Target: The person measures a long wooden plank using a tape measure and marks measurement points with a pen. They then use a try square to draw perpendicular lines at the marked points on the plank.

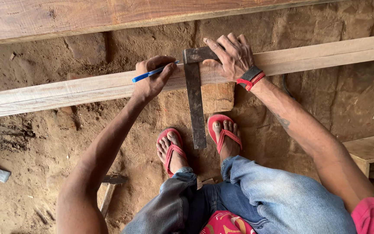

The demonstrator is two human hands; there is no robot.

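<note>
L hand grips blue pen on long pale wooden plank; R hand, fingers spread, presses dark metal try square. Thick reddish beam above, hammer on dirt.

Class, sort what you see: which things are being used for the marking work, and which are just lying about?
In use:
left hand with blue pen
right hand pressing the try square
long wooden batten

Lying about:
hammer
wide plank
wooden block
</note>
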